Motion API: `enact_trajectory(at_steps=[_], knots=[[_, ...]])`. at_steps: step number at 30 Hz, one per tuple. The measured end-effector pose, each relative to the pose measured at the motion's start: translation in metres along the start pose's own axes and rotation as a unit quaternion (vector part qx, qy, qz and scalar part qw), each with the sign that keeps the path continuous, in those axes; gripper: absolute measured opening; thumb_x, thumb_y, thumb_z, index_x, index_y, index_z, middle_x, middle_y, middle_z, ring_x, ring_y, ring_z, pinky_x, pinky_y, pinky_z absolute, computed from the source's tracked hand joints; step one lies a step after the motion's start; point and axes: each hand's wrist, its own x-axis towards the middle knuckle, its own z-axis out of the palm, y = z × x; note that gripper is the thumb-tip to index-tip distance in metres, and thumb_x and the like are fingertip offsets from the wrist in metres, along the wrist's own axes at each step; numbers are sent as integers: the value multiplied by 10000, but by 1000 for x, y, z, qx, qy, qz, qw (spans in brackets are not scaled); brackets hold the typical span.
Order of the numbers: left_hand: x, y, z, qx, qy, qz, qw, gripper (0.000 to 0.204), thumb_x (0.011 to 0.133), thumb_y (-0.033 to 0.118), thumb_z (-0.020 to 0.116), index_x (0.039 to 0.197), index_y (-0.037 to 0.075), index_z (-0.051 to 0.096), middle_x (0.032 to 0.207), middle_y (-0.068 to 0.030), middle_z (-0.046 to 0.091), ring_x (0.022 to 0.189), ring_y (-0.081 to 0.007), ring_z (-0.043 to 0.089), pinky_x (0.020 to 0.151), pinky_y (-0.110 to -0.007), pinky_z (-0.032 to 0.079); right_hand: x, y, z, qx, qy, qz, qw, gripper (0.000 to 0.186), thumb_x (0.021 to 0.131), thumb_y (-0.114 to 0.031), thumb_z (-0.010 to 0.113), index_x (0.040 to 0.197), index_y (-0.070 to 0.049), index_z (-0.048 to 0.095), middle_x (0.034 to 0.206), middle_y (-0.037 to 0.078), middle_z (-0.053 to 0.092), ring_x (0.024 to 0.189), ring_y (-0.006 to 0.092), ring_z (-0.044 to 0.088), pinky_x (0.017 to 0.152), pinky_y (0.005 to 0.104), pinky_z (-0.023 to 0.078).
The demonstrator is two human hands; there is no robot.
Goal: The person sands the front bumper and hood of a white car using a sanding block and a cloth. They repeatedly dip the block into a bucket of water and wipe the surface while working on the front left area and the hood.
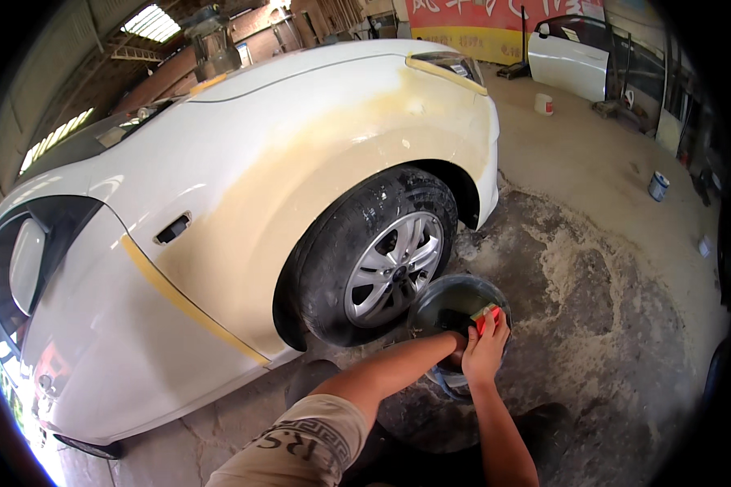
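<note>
A dark round bucket (427, 303) stands on the floor beside the car's front wheel (396, 268). My left hand (453, 354) reaches down into it, and its fingers are hidden there. Close by, at the bucket's right side, my right hand (487, 351) is closed around a small red block with a yellowish face (486, 315), perhaps a sanding block or sponge. Above the wheel, the white car's fender (256, 191) carries a broad beige, sanded-looking patch around the arch. Yellow masking tape (188, 294) runs along the door gap.
Dusty, wet-stained concrete (581, 300) spreads to the right of the bucket. A blue can (658, 187) and a white-and-red tub (543, 104) stand farther off. A detached white car door (568, 63) leans near the back, by a red-and-yellow banner (467, 39).
</note>
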Motion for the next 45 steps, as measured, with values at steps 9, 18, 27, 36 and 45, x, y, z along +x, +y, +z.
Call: enact_trajectory(at_steps=[9, 18, 27, 36, 45], knots=[[-212, 44, -122, -281, 125, -157, 938, 600, 889, 465, 721, 1215, -39, 690, 1208, -147, 675, 1001, -269, 672, 596, -426, 605, 0, -5, -3, 7, -29, -24, 999, 514, 1019, -171, 631, 1488, -43, 464, 1524, 303, 414, 1342, 512, 432, 1131, 567, 375], [-409, 104, -276, -518, 516, -131, 669, 401, 1020, 523, 604, 1215, 189, 709, 1065, -6, 759, 982, -166, 691, 697, -389, 577, 3, -9, -5, -7, -58, -53, 997, 529, 989, -191, 686, 1468, -57, 504, 1509, 287, 443, 1333, 486, 467, 1111, 561, 399], [-566, 77, -368, -232, 710, -181, 640, 719, 996, 648, 571, 1403, 55, 577, 1368, -170, 639, 1274, -296, 596, 1111, -459, 437, 2, -7, -6, -5, -98, -48, 994, 549, 973, -204, 705, 1470, -89, 502, 1497, 274, 456, 1318, 476, 481, 1100, 563, 407], [-659, 36, -272, 27, 611, -401, 682, 905, 1000, 727, 523, 1345, -109, 558, 1389, -302, 568, 1319, -372, 540, 1129, -401, 392, 6, -1, -6, -12, -116, -58, 991, 553, 964, -173, 705, 1466, -75, 496, 1502, 281, 450, 1312, 488, 478, 1109, 564, 398], [-685, 13, -243, 277, 478, -478, 683, 864, 927, 664, 668, 1344, -78, 519, 1396, -294, 511, 1348, -422, 501, 1105, -459, 442, 1, 1, -1, -16, -94, -84, 992, 553, 971, -122, 684, 1480, -76, 475, 1504, 271, 451, 1332, 488, 461, 1101, 556, 401]])
